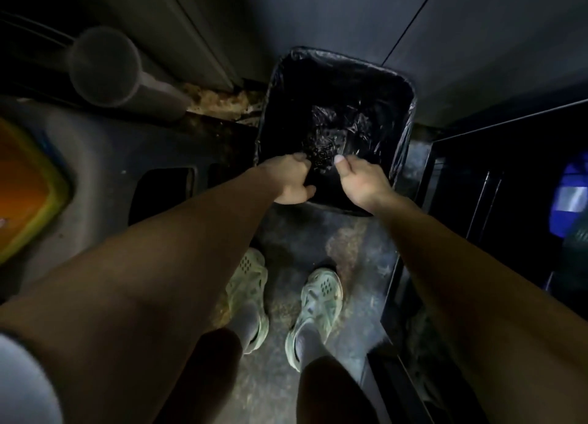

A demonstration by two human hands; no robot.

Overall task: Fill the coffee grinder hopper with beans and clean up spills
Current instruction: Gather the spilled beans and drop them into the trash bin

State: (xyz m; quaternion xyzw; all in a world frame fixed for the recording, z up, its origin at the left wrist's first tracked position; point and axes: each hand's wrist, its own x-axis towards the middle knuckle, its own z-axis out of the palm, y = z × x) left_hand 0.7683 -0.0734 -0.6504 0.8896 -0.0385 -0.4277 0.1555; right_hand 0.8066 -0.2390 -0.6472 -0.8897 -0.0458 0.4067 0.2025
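1. In the upper middle of the frame a bin lined with a black bag stands on the floor, and both hands reach over its near edge.
2. A cluster of dark coffee beans shows between the two hands, over the bin's mouth; whether they are falling or lying on the liner I cannot tell in this dim light.
3. The left hand is loosely cupped with fingers curled, palm turned toward the beans, grasping nothing that I can see.
4. The right hand is likewise half curled, thumb up beside the beans; it looks released rather than clenched.
5. Judged by this, the spill clean-up is under way, with swept-up beans going into the bin.
6. Beans are light, hard, smooth and apt to roll and bounce, so they are best scooped in cupped palms rather than pinched singly.
7. The liner is thin and slippery.
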